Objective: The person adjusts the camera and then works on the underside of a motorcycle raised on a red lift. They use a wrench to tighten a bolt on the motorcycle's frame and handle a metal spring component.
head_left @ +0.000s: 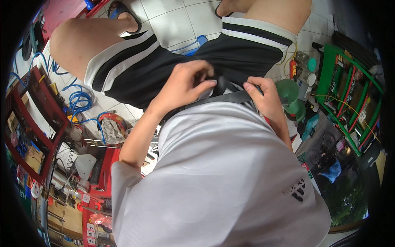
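A black strap (230, 97) runs across my waist, over the hem of my light grey shirt (214, 164) and above black shorts with white stripes. My right hand (263, 94) is closed on the strap at its right part, thumb on top. Just left of the middle, my left hand (187, 82) is held over the strap, its fingers bent and apart from the thumb. Nothing shows between them, though the fingertips are slightly blurred. Beside the left fingertips, a dark strap end or buckle (222, 84) is smeared, so its shape is unclear.
Blue coiled hose (80, 101) lies on the white tiled floor (170, 24) to the left. A dark red rack (31, 123) and red cabinet (108, 173) stand at left. Right of me are green containers (288, 92) and a green metal rack (349, 94).
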The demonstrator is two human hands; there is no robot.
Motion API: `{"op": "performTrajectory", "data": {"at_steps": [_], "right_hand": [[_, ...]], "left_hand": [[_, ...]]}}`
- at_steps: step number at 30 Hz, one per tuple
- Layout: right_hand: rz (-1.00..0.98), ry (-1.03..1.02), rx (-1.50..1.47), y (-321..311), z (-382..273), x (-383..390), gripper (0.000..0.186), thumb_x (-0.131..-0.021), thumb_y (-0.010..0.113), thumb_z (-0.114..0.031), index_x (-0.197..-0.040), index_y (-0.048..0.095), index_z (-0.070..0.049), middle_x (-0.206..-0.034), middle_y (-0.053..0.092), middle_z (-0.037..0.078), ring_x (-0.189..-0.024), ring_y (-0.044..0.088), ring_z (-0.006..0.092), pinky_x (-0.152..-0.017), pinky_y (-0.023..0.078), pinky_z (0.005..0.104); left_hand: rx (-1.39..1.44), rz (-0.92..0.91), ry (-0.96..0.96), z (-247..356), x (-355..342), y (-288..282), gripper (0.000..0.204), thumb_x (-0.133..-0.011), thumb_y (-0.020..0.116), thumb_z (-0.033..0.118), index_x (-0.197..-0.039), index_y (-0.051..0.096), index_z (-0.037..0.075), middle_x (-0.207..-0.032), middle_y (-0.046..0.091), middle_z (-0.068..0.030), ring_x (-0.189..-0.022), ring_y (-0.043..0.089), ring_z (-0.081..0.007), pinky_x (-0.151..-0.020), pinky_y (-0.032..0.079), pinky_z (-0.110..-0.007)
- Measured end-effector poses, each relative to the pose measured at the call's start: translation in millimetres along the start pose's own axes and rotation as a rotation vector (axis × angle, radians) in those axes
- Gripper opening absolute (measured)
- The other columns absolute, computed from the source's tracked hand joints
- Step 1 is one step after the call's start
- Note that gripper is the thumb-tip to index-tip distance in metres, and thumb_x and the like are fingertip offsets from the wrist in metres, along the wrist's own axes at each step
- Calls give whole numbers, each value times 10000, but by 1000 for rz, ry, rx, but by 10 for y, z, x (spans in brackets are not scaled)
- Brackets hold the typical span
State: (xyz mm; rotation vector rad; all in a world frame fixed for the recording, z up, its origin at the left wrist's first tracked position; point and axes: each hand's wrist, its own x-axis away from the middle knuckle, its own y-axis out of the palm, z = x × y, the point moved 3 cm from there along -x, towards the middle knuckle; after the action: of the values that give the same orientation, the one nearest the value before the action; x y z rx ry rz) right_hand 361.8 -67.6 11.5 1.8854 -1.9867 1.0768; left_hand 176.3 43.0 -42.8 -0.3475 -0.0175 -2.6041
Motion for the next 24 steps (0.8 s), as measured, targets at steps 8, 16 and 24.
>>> {"op": "performTrajectory", "data": {"at_steps": [8, 16, 24], "right_hand": [[39, 180, -430, 178, 133, -50, 326, -962, 535, -204, -716, 566, 8, -576, 415, -56, -531, 327, 42, -471, 256, 256], [31, 164, -482, 265, 92, -151, 338, -974, 538, -218, -705, 563, -16, -601, 411, -75, -544, 316, 22, -473, 239, 239], [-16, 159, -373, 340, 148, -170, 334, -960, 554, -217, -735, 584, 28, -621, 461, -54, -577, 366, 33, -499, 288, 248]], "left_hand": [[-178, 51, 60, 25, 871, -162, 333, -700, 760, 113, -996, 671, -12, -897, 619, -135, -803, 631, -297, -728, 516, -342], [-302, 172, -131, 136, 1199, -198, 332, -669, 780, 130, -932, 685, -48, -797, 584, -128, -713, 601, -275, -642, 485, -344], [-211, 327, -278, -435, 2153, -52, 350, -640, 776, 119, -926, 677, -56, -806, 632, -123, -732, 620, -228, -680, 489, -304]]}}
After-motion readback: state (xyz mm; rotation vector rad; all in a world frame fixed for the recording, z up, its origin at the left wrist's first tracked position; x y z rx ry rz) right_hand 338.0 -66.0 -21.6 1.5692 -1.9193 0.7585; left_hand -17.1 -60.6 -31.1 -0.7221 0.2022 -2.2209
